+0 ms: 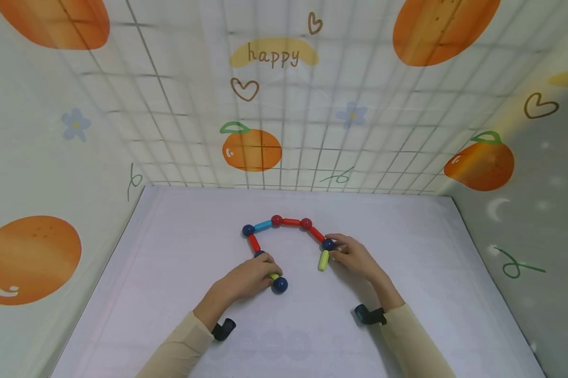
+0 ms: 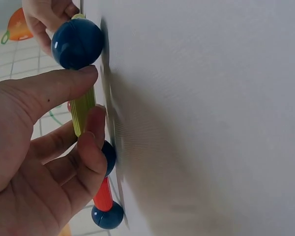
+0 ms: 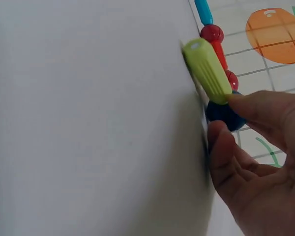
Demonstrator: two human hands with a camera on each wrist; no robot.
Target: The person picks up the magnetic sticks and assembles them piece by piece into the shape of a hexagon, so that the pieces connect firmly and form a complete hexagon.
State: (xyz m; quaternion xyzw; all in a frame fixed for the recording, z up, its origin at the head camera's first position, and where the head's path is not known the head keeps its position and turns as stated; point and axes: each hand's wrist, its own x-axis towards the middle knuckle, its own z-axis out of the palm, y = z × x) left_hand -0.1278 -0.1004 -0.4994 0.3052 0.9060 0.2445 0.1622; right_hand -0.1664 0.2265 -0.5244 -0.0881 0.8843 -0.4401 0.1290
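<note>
An open chain of coloured rods and balls, like magnetic building pieces, lies in an arch on the table. My left hand (image 1: 246,278) pinches a yellow-green rod (image 2: 81,114) between thumb and fingers; a blue ball (image 1: 280,285) sits at that rod's free end. Another blue ball (image 2: 109,157) at the rod's other side is partly hidden by the fingers. At the chain's right end my right hand (image 1: 357,258) holds a blue ball (image 3: 226,115) between thumb and fingers. A light green rod (image 3: 207,70) sticks out from this ball, its far end free.
Along the arch run red rods (image 1: 291,222), two red balls (image 1: 276,220) and a light blue rod (image 1: 263,226), with a blue ball (image 1: 248,230) at the left bend. The white table (image 1: 185,220) meets a printed cloth backdrop (image 1: 303,105) behind and at both sides.
</note>
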